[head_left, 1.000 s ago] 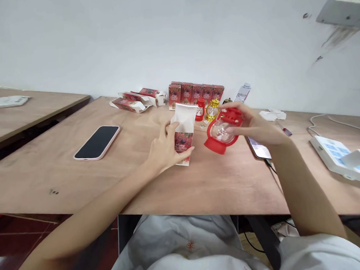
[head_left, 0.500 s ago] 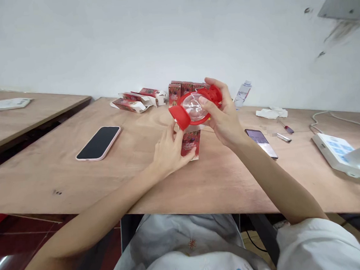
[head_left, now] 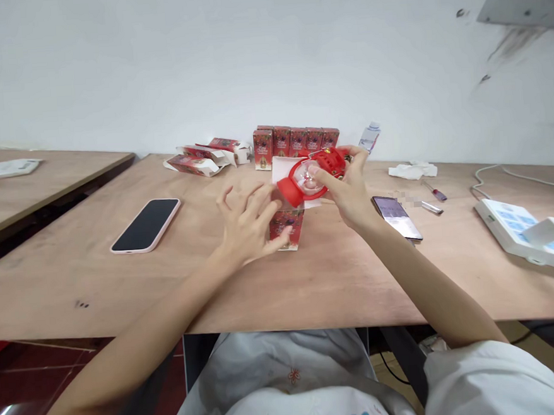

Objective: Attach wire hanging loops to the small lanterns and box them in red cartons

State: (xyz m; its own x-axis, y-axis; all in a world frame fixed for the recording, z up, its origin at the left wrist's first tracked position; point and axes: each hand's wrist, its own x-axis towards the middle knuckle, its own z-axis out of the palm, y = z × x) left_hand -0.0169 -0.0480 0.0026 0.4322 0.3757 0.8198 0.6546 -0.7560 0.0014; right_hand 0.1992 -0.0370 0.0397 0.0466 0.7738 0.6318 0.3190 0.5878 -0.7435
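My right hand point(head_left: 346, 190) is closed around a small red lantern point(head_left: 306, 181) with a clear window, my thumb across its front. The lantern is tilted, its wide red base down to the left, over a red printed box point(head_left: 295, 225) standing on the table. White flaps of that box show behind the lantern. To the left of the box is my left hand point(head_left: 247, 225), fingers spread and somewhat blurred. Its thumb reaches across the box's front; whether it touches cannot be told.
Several red boxes point(head_left: 298, 141) stand in a row by the wall, with flattened red cartons point(head_left: 202, 162) left of them. A pink-edged phone point(head_left: 146, 226) lies left; another phone point(head_left: 396, 217), tissue point(head_left: 413, 170), screwdriver point(head_left: 436, 191), bottle point(head_left: 369, 136) and power strip point(head_left: 525, 231) are right.
My right hand has lowered and turned the lantern, its base now closer to the box. My left hand has come away from the lantern's base to the left, fingers spreading.
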